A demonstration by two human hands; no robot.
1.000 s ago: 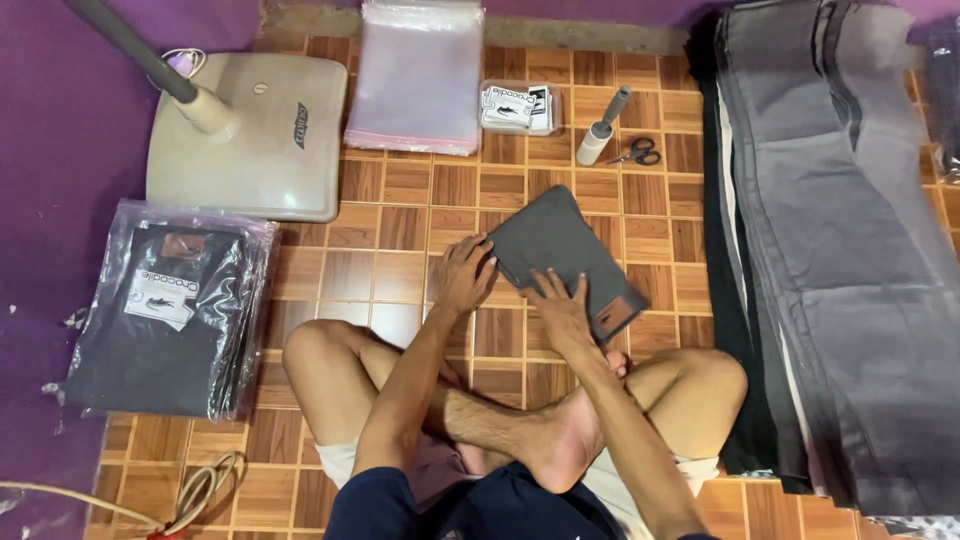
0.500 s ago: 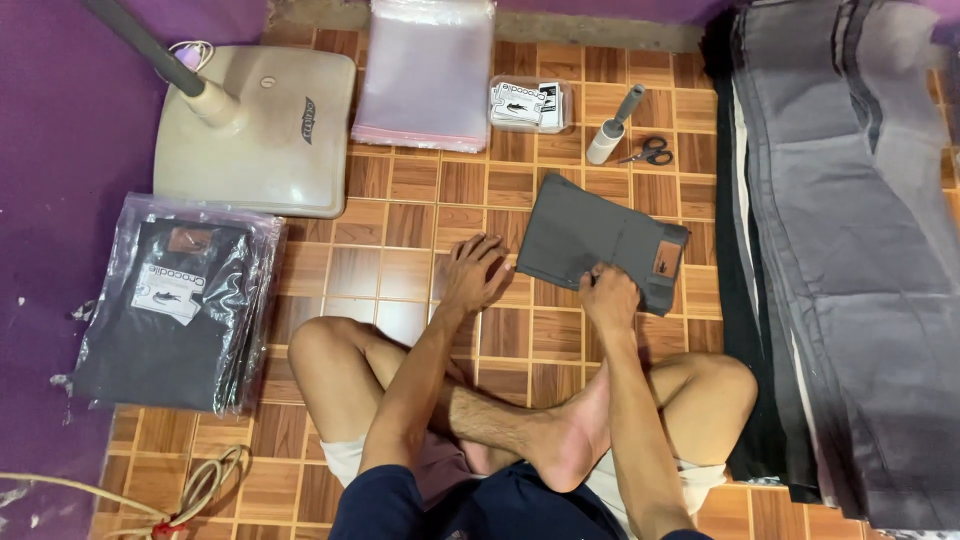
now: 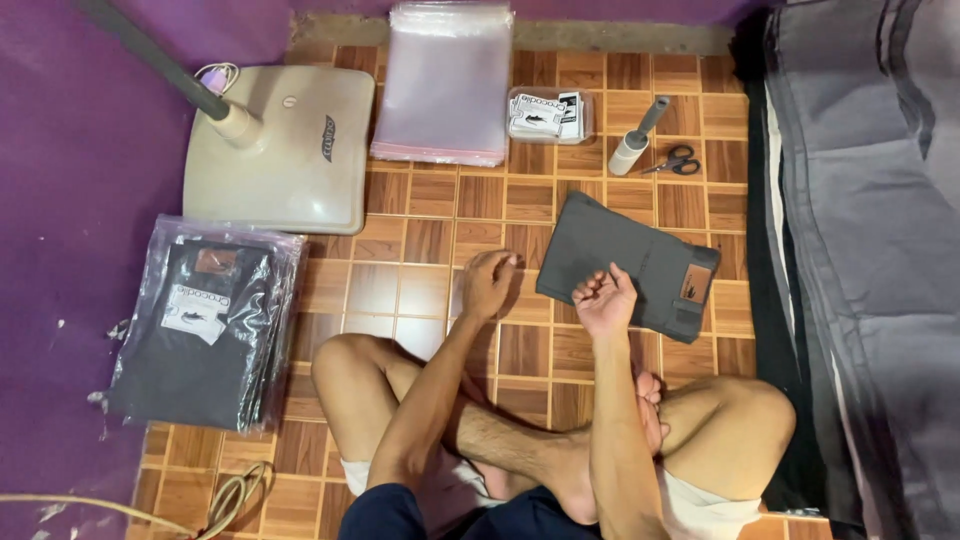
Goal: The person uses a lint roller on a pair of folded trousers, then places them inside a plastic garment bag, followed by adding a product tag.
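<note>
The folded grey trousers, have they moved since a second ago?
Yes. The folded grey trousers have turned and slid right, away from the left hand and closer to the scissors and lint roller.

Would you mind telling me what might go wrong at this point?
The right hand rests only on the near edge of the folded grey trousers, so the fold may slip open. The left hand lies on the tiled floor, off the fabric. Scissors lie just beyond and could snag.
</note>
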